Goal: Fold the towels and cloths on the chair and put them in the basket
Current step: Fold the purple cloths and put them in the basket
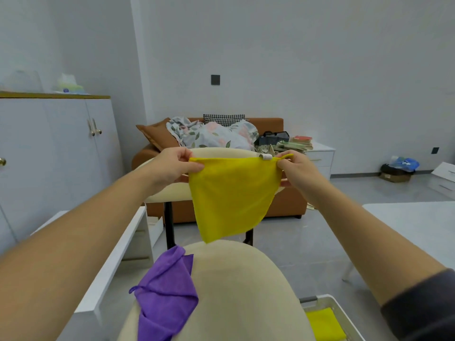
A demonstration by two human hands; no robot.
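The purple cloth (165, 291) and the chair (236, 279) seat beneath it run off the bottom edge. That edge also cuts the basket (325, 297) and the folded yellow cloth (322, 326) inside it. The held yellow cloth (231, 190) hides the fingers behind it of the left hand (172, 166) and right hand (298, 171), and part of the chair back. Pale items (70, 83) on the cabinet (49, 143) are too blurred to identify.

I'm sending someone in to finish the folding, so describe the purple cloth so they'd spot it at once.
Start at the cream chair in front of the brown sofa. The purple cloth lies crumpled over the seat's left edge, a small loop at one corner. Nothing else is purple: the held cloth and the basket cloth are yellow.
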